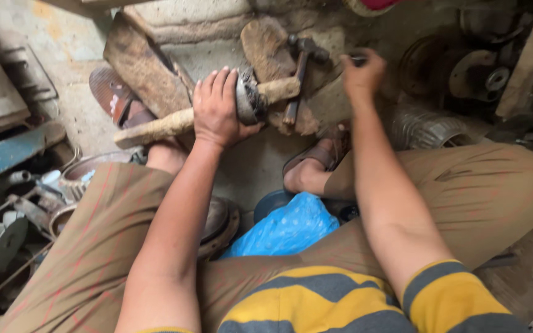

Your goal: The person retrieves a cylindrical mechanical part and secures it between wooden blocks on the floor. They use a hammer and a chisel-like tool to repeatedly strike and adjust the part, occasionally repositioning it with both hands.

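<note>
My left hand point(217, 106) grips a round grey metal part point(249, 97) that sits on a long, dusty wooden stick point(161, 126) lying across the floor. My right hand point(361, 75) is raised farther right, its fingers pinched on a small dark object point(359, 59) that I cannot make out. A hammer point(298, 77) with a wooden handle lies between the two hands, head pointing away from me. I am seated with both knees spread, sandalled feet on the ground.
Wooden slabs point(146, 65) lie on the concrete floor ahead. A blue plastic bag point(288, 227) sits between my legs. Metal fan parts and rings point(26, 216) crowd the left; rusty discs and a ribbed metal housing point(427, 126) crowd the right.
</note>
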`<state>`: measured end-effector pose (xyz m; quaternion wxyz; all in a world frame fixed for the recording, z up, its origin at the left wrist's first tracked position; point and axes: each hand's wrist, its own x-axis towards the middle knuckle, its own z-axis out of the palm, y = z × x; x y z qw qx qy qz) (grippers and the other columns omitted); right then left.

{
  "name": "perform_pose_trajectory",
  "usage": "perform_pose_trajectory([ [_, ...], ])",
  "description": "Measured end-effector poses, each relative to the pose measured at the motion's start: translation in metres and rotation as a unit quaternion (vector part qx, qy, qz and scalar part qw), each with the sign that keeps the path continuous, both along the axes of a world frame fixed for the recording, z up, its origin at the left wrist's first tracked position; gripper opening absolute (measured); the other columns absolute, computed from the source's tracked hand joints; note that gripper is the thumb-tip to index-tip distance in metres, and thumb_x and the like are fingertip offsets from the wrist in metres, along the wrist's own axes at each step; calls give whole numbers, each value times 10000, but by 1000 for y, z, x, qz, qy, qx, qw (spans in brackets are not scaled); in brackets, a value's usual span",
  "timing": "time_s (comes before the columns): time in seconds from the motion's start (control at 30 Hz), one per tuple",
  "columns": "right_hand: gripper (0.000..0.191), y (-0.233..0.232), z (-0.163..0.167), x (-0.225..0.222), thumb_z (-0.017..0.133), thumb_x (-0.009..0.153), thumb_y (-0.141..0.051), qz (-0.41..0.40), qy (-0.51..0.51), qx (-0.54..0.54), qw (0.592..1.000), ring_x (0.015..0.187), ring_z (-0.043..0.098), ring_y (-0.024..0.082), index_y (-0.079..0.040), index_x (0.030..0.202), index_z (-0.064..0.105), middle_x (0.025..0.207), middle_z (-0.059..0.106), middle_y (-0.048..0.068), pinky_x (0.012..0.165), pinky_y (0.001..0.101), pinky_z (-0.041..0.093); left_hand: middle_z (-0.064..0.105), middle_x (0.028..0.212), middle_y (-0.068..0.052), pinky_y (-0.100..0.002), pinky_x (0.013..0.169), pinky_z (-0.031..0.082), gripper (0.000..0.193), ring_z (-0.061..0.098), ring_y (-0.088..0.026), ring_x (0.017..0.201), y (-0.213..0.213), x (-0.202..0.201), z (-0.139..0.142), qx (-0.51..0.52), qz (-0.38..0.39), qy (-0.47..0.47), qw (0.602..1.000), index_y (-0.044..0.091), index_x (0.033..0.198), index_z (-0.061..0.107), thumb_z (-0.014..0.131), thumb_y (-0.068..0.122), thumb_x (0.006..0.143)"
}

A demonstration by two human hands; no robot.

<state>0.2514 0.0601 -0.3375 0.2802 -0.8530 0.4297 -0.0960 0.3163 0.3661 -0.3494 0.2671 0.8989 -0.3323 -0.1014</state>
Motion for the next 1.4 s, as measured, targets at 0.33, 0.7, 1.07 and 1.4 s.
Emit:
perform_pose_trajectory([
  [0.33,307,14,-15,124,898,754,-290,328,137,34,934,959,701,360,-186,1022,789,1021,752,132,841,454,549,584,1409,-185,-582,1118,377,1178,533,-396,1306,-8,9,8,12,3,-3,1000,10,1413,532,928,599,471],
  [0.7,341,9,-50,121,914,757,-348,277,195,16,941,863,715,354,-113,959,773,907,750,152,775,462,544,581,1406,-175,-572,1117,386,1125,536,-385,1304,-6,10,1,1,4,-9,1000,15,1405,541,920,583,510],
  [1.07,192,28,5,31,837,905,-120,19,-228,429,874,610,534,69,-69,996,676,854,682,-6,542,245,416,561,1428,-184,-587,1114,365,1200,514,-400,1318,-4,5,2,5,-5,-4,1000,11,1437,508,941,590,479],
  [1.4,254,33,-4,-46,890,794,-253,-262,-50,80,960,817,749,222,-69,934,783,937,811,84,791,343,569,548,1447,-184,-547,1152,359,1168,506,-404,1331,4,-1,2,-5,-15,-12,1000,1,1444,501,928,627,555],
])
